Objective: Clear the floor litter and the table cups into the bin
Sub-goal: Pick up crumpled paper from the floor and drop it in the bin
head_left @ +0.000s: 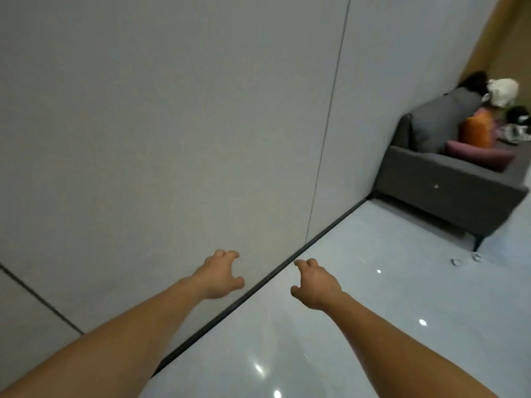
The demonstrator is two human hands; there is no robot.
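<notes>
- We are holding our left hand (222, 275) out in front of the wall (172, 110), well apart from the sofa (448, 185), fingers loosely curled and gripping nothing.
- We are stretching our right hand (314, 282) over the glossy floor (373, 297), nearer the sofa than the left one, fingers loosely spread and empty too.
- Two small pieces of litter (455, 262) are lying on the floor just beside the sofa's front leg.
- A grey cushion (442, 124), an orange cushion (477, 130) and a pink cushion (477, 155) are sitting on the sofa.
</notes>
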